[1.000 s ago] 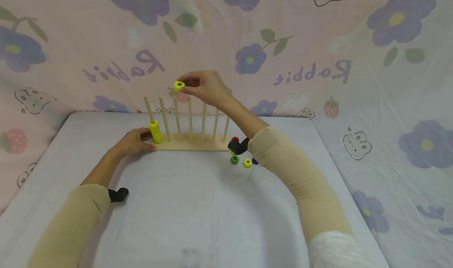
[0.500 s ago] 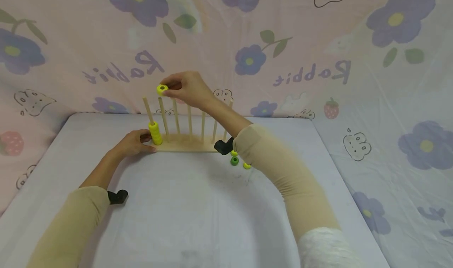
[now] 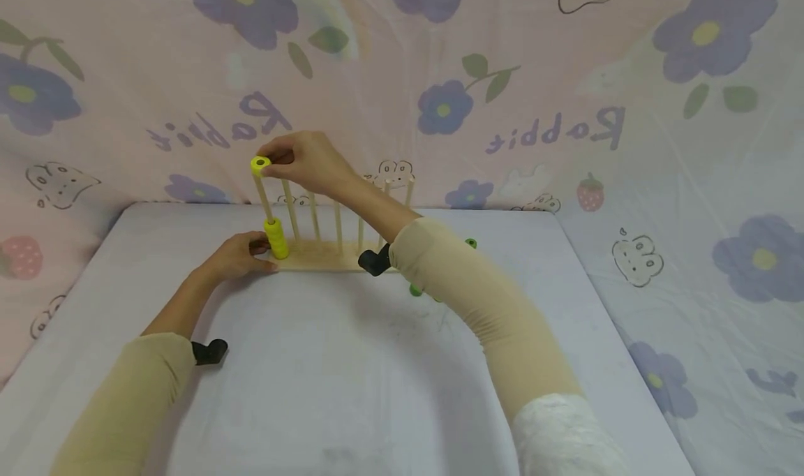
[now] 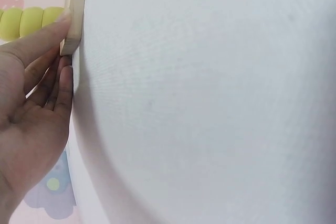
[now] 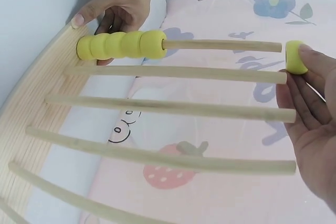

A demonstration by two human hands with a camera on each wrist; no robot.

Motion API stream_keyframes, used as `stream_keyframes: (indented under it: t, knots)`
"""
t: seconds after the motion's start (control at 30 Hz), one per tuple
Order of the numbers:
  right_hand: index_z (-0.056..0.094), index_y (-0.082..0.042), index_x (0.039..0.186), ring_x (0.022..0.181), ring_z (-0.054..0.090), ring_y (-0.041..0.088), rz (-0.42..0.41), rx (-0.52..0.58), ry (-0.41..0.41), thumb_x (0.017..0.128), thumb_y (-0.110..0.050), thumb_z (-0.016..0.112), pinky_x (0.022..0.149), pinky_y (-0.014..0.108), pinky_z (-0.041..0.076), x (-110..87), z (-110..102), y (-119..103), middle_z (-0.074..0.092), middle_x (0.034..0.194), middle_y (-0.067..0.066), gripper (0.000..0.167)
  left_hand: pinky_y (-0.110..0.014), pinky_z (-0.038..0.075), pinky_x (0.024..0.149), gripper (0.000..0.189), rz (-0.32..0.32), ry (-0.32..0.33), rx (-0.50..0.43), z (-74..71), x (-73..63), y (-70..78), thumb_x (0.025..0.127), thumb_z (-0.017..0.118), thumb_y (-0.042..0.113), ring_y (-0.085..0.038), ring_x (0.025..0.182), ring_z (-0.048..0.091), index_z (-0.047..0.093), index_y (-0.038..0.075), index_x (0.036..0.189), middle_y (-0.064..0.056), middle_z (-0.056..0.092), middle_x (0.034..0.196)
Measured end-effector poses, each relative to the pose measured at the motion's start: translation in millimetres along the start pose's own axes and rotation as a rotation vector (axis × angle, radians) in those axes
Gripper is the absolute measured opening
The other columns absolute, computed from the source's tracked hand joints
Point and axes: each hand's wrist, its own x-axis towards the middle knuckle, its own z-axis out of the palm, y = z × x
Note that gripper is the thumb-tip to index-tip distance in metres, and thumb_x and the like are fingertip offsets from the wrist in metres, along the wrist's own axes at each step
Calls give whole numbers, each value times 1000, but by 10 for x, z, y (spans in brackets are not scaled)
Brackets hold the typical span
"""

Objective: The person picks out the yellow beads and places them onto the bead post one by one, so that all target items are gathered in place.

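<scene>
A wooden peg rack (image 3: 314,256) with a row of upright pegs stands at the back of the table. Several yellow beads (image 3: 276,239) are stacked on its leftmost peg (image 5: 226,45). My right hand (image 3: 308,158) pinches one more yellow bead (image 3: 260,166) between thumb and fingers. In the right wrist view that bead (image 5: 295,57) lies in line with the peg's tip, with a thin gap between them. My left hand (image 3: 235,256) holds the left end of the rack's base (image 4: 76,11), thumb on top and fingers around the end.
Green beads (image 3: 471,243) lie on the white table (image 3: 301,364) to the right, partly hidden by my right sleeve (image 3: 477,294). A printed cloth (image 3: 364,64) hangs behind the table. Black wrist mounts (image 3: 210,352) stick out at both cuffs.
My right hand has carried the yellow bead leftward and slightly down, past other pegs to the top of the leftmost one. The left hand stays at the rack's end.
</scene>
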Motion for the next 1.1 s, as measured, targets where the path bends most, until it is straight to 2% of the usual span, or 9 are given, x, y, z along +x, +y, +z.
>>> stream_keyframes:
  t: [0.33, 0.53, 0.8, 1.1]
  knots:
    - [68, -9, 126, 96, 65, 0, 3, -24, -10, 93, -22, 71, 84, 9, 49, 76, 44, -22, 73, 113, -1, 36, -54, 37, 112, 83, 11, -1, 9, -21, 14, -23, 83, 83, 25, -44, 130, 48, 39, -12, 143, -32, 48, 141]
    - [69, -9, 125, 96, 66, 0, -2, -12, -34, 92, -22, 72, 84, 10, 50, 87, 85, -6, 73, 113, -1, 35, -55, 36, 112, 84, 6, -9, 6, -16, 3, -17, 84, 81, 24, -45, 130, 47, 37, -14, 144, -33, 47, 142]
    - [71, -13, 123, 96, 66, -1, 42, -29, -62, 93, -24, 72, 83, 9, 49, 83, 106, 8, 74, 112, -5, 32, -55, 34, 114, 79, 3, 2, 26, -3, -12, -38, 85, 80, 25, -44, 132, 45, 40, -10, 144, -30, 47, 143]
    - [70, -11, 125, 101, 66, 0, 38, -31, -63, 93, -22, 72, 85, 8, 49, 75, 109, 23, 72, 118, -2, 34, -55, 32, 114, 79, -4, -7, -4, 8, -20, -21, 87, 79, 22, -45, 134, 43, 37, -11, 145, -31, 44, 145]
